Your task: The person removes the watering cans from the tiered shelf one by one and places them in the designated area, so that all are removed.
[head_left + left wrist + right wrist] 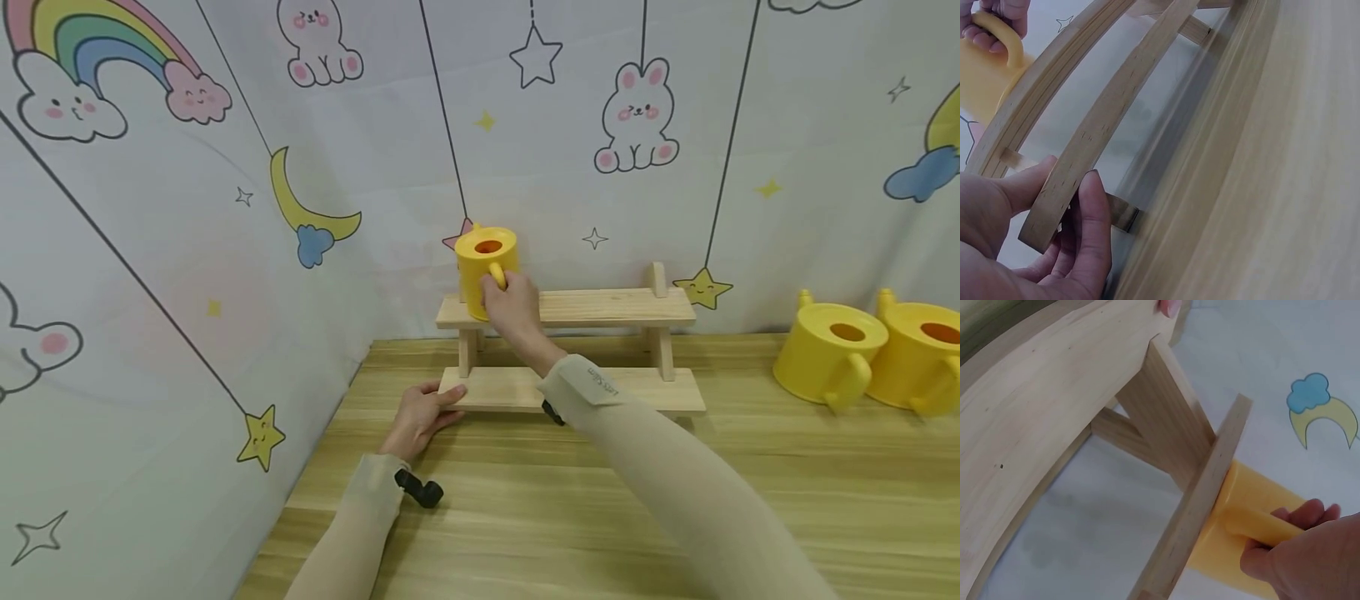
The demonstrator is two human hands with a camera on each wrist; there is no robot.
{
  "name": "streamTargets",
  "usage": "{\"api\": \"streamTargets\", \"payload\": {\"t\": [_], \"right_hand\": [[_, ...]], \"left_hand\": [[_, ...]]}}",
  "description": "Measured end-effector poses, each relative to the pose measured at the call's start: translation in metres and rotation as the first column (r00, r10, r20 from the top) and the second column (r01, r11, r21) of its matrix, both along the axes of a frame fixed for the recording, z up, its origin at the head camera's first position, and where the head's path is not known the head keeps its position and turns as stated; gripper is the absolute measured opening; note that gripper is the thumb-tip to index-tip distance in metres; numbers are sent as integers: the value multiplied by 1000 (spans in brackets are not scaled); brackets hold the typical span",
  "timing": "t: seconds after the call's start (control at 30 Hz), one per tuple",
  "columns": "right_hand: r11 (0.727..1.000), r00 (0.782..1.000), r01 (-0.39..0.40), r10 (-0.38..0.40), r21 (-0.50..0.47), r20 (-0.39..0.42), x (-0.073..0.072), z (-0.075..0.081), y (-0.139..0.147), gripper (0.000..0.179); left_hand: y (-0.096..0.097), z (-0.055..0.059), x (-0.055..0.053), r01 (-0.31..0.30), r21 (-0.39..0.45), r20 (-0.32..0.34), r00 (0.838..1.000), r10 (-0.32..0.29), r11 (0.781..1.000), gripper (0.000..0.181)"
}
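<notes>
On the left end of the upper board of a two-tier wooden shelf stands a yellow watering can. My right hand grips its handle, fingers curled round it, as the right wrist view shows with the can's base against the board. Lower down, my left hand pinches the left end of the shelf's bottom board, thumb on top and fingers beneath. The right forearm crosses in front of the bottom board and hides part of it.
Two more yellow watering cans, one nearer and one at the right edge, stand side by side on the wooden table. A printed cloth wall rises along the left and back.
</notes>
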State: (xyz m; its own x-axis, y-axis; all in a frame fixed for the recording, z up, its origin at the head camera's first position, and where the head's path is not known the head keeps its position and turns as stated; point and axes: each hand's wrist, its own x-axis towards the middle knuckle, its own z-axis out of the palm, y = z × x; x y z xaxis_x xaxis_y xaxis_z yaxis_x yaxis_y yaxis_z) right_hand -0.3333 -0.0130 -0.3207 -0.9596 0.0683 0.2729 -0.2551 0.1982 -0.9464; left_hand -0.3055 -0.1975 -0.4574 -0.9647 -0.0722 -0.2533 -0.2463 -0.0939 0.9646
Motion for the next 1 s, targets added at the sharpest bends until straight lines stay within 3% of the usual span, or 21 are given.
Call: {"api": "streamTargets", "payload": {"t": [0.23, 0.63, 1.0], "right_hand": [[999, 999, 50, -50, -20, -13, -1, -4, 4, 32], [998, 998, 56, -56, -3, -33, 3, -4, 16, 30], [996, 993, 86, -86, -12, -81, 19, 3, 36, 29]], "left_hand": [[1, -1, -1, -3, -5, -2, 1000, 3, 1000, 57], [0, -1, -1, -4, 1, 1, 1000, 4, 1000, 58], [0, -1, -1, 15, 7, -6, 1000, -14, 1000, 59]]}}
